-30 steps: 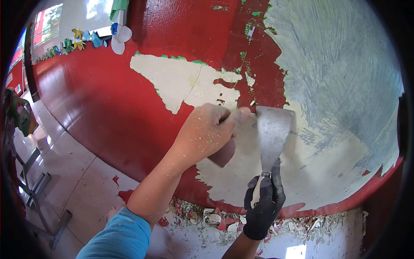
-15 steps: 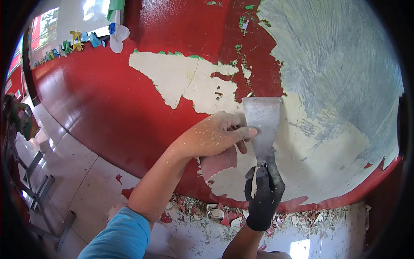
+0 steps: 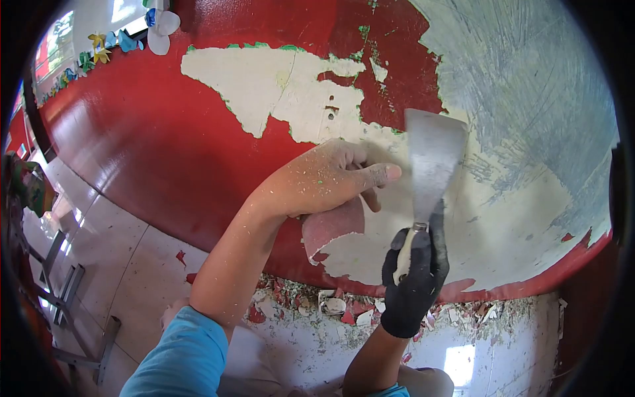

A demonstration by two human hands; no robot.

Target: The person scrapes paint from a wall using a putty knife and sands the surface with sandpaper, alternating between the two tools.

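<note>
My right hand (image 3: 417,278), in a black glove, is closed round the pale handle of a paint scraper (image 3: 436,152). The scraper's wide metal blade points up, over the border between red paint and bare cream wall. To its left is my bare left hand (image 3: 331,175), dotted with paint flecks. Its thumb stretches toward the blade but stays apart from it, and the fingers are loosely bent, with gaps showing. A curled flap of peeled red paint (image 3: 336,228) hangs just below this hand; whether the palm touches it is hidden.
The red wall (image 3: 152,145) has a bare cream patch (image 3: 245,79) and a grey scratched area (image 3: 529,99) on the right. Paint chips (image 3: 347,311) litter the floor along its base. A metal frame (image 3: 66,284) stands left; paper flowers (image 3: 102,46) hang upper left.
The scraper and my right hand have moved right and up, away from my left thumb. The blade now tilts rightward. The view has shifted slightly, and the left hand keeps nearly the same pose.
</note>
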